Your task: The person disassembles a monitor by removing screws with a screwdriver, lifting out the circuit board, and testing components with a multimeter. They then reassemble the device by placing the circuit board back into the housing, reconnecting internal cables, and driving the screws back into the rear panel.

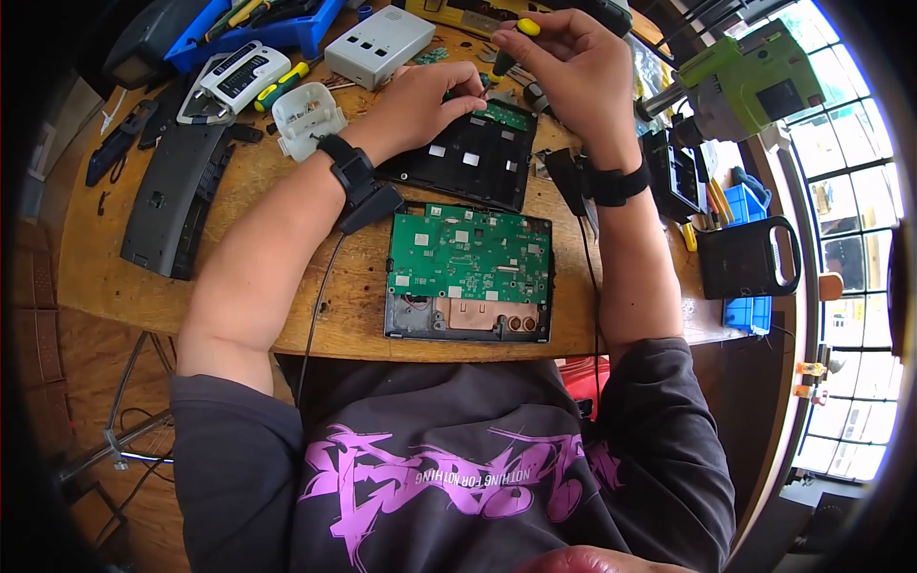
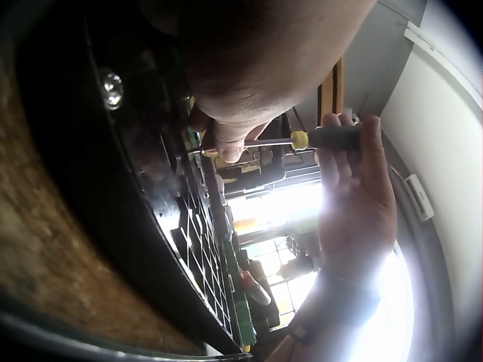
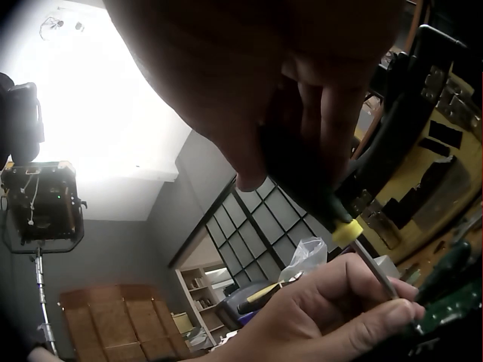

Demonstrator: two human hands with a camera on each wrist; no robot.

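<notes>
My right hand (image 1: 585, 74) grips the dark green handle of a screwdriver (image 2: 336, 139) with yellow ends. The metal shaft points down toward a black plastic cover (image 1: 454, 181). Thumb and forefinger of my left hand (image 1: 425, 103) pinch the shaft close to its tip, low over the cover's far edge. A narrow green circuit board (image 1: 508, 117) lies along that edge. The very tip is hidden by the left fingers. Nearer my body sits a black housing (image 1: 394, 320) with a large green circuit board (image 1: 468, 256) and a copper-coloured plate.
On the left lie a long dark casing (image 1: 172, 205), a white plastic piece (image 1: 308, 116), a cable tester (image 1: 244, 81) and a green-yellow screwdriver (image 1: 282, 86). A light grey box (image 1: 379, 46) stands behind. To the right are a green power tool (image 1: 740, 86) and a black case (image 1: 750, 258).
</notes>
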